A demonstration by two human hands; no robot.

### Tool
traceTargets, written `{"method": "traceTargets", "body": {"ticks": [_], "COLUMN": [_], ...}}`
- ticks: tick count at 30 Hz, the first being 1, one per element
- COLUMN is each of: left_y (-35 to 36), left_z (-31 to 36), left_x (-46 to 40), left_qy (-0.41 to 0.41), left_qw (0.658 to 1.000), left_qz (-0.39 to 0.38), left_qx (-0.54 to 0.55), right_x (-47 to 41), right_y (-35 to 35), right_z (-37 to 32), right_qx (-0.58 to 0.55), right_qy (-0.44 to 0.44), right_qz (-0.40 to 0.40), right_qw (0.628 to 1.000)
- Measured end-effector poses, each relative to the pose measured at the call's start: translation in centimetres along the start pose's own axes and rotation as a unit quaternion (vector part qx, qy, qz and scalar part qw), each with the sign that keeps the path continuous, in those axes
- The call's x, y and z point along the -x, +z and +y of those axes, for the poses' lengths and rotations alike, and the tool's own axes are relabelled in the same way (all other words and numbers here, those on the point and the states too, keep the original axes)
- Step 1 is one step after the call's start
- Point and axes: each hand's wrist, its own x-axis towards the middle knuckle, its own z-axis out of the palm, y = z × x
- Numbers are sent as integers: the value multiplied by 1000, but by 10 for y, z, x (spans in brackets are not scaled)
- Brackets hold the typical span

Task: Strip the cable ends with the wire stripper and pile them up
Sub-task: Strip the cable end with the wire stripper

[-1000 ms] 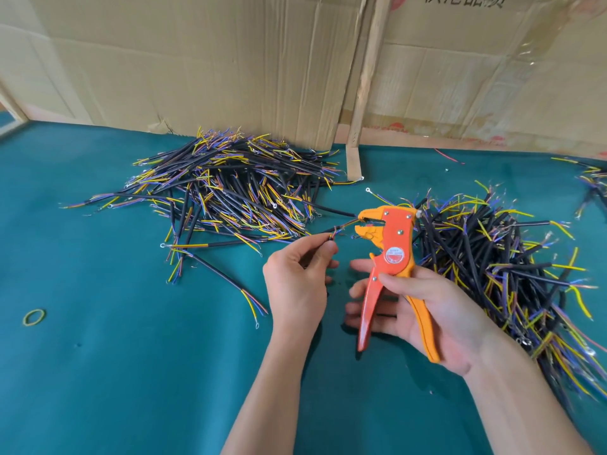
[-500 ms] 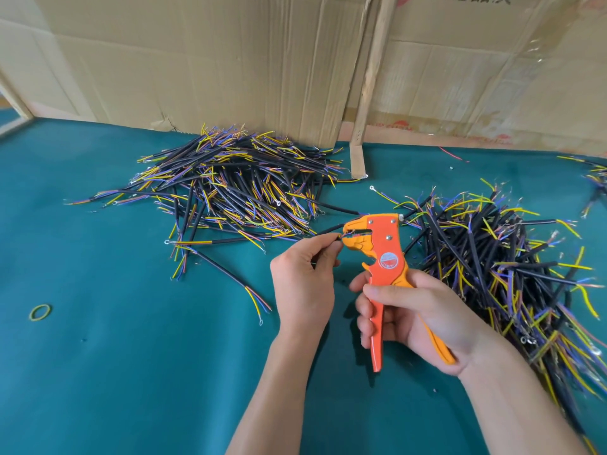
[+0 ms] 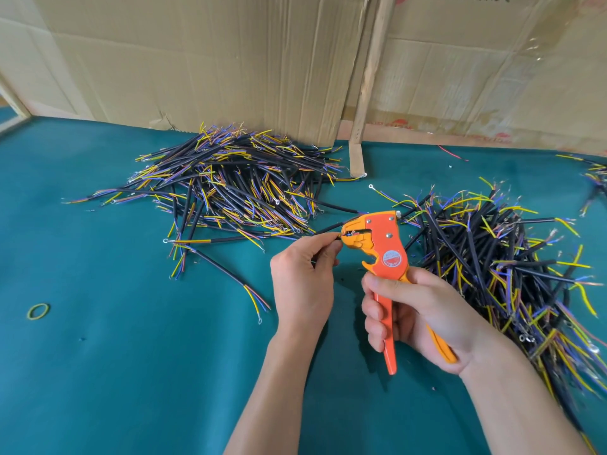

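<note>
While one black cable [image 3: 323,228] is pinched by the left hand [image 3: 300,284] with its end fed into the nose of the orange wire stripper [image 3: 377,244], at 12 o'clock from that hand, the handles are gripped by the right hand [image 3: 417,315], so a squeeze is likely needed next.

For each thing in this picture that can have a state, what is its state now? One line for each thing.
Orange wire stripper: gripped by the handles, head closed on wire ends.
Black cable with coloured wires: pinched, its end inside the stripper head.
Left hand: pinches the cable.
Right hand: grips the stripper handles.
Left cable pile: lying loose on the teal table.
Right cable pile: lying loose.
Yellow-green rubber band: lying flat, unused.
</note>
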Motion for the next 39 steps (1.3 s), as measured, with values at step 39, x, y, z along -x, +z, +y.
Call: {"method": "traceTargets", "body": {"ticks": [39], "left_y": [-5], "left_z": [7], "left_x": [-2], "left_qy": [-68], "left_qw": [997], "left_qz": [20], "left_qx": [28], "right_x": [-1], "right_y": [7], "right_z": [-1], "right_qx": [-40], "right_qy": [32], "right_qz": [-22], "right_qw": [998]}}
